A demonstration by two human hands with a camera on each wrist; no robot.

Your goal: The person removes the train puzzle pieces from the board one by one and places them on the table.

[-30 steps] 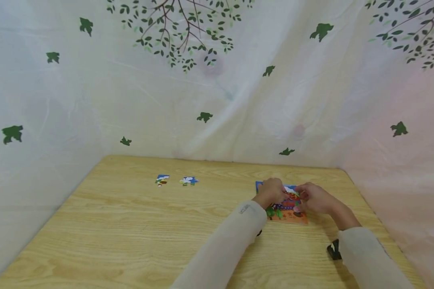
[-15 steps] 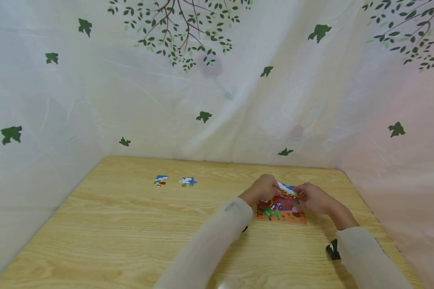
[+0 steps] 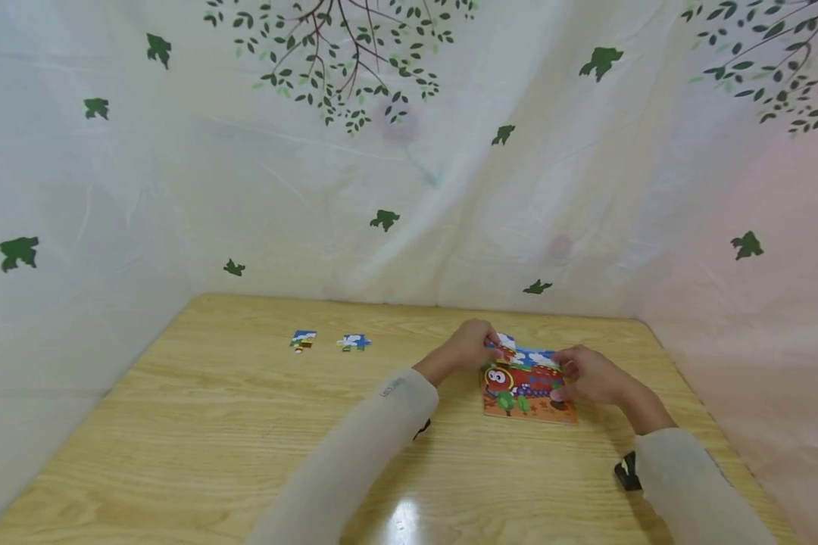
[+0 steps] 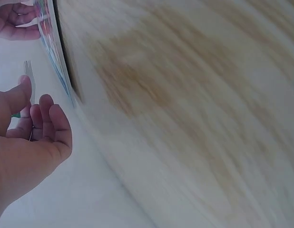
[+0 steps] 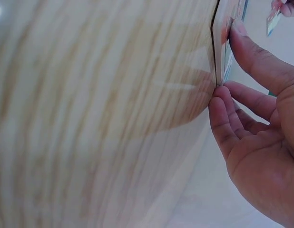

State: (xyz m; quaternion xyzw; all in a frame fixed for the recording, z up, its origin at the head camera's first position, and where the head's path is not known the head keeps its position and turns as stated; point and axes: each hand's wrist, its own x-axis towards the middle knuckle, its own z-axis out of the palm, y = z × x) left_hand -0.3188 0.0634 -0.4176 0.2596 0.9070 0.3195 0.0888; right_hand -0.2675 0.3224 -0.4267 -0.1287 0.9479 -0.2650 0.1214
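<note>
A jigsaw puzzle [image 3: 535,386] with a red caterpillar picture lies toward the right of the table. My left hand [image 3: 469,345] pinches a blue, white and red puzzle piece [image 3: 506,340] at the puzzle's upper left corner. The left wrist view shows that puzzle piece [image 4: 29,80] thin and edge-on between thumb and fingers, apart from the puzzle. My right hand [image 3: 594,374] grips the puzzle's right edge. Its thumb [image 5: 254,52] lies on the picture, and the fingertips meet the edge from the side. Part of the puzzle's upper left is hidden behind the left hand.
Two loose puzzle pieces lie on the wooden table [image 3: 245,424] to the left: one piece [image 3: 303,340] and, beside it, another piece [image 3: 354,342]. A pale curtain [image 3: 300,204] with leaf prints hangs behind the table's far edge.
My left hand has moved left from over the puzzle's middle to its upper left corner, and a pinched piece now shows in it. The right hand keeps its place at the right edge.
</note>
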